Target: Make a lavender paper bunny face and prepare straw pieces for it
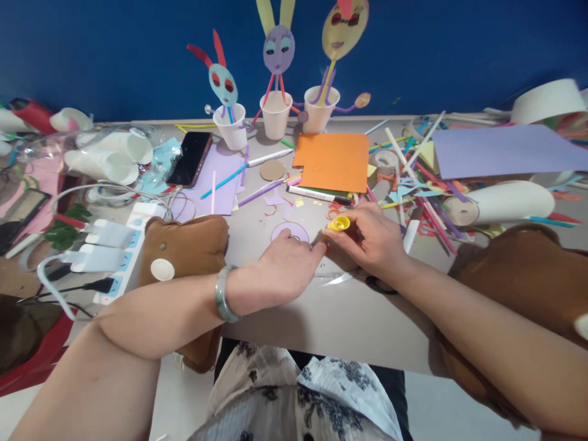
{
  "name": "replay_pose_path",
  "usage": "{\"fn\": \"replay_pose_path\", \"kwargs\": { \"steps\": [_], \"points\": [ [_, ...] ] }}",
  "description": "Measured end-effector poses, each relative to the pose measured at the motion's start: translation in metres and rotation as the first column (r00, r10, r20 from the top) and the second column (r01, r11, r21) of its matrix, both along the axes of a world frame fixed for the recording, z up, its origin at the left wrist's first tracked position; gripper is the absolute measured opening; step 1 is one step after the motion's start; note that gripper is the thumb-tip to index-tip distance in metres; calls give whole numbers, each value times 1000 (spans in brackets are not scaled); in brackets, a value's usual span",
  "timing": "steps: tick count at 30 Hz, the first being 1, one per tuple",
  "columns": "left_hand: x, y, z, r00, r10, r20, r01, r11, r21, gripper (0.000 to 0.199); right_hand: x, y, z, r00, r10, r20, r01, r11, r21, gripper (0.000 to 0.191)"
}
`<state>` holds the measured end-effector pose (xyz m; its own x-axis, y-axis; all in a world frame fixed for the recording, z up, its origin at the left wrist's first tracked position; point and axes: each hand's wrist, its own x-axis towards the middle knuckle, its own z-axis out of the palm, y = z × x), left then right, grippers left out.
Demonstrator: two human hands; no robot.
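Right hand (374,239) pinching 1 yellow cap (340,223); left hand (287,266) pressing 1 purple disc (289,232); 3 puppet cups (275,114).

Orange card (331,160), black phone (190,158), three paper-cup puppets (275,114) behind.

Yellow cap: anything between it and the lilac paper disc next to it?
Nothing visible. The yellow cap, held in the right hand, sits just right of the lilac disc; the left hand rests on the disc's near edge.

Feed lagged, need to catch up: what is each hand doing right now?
Left hand: curled, fingertips pressing on the purple paper circle, nothing gripped.
Right hand: closed on a small yellow cap.
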<state>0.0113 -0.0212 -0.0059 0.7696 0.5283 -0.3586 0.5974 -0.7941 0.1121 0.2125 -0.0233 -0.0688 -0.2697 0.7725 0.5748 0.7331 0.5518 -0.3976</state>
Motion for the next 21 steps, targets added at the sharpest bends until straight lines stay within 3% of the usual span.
{"fn": "replay_pose_path", "kwargs": {
  "steps": [16,21],
  "points": [
    [2,-1,5,999,-18,-39,18,1000,0,54,0,0,2,1000,-8,-18,8,1000,-22,13],
    [4,1,7,998,0,-60,-3,999,-53,56,0,0,2,999,-20,-30,18,999,-44,12]
  ]
}}
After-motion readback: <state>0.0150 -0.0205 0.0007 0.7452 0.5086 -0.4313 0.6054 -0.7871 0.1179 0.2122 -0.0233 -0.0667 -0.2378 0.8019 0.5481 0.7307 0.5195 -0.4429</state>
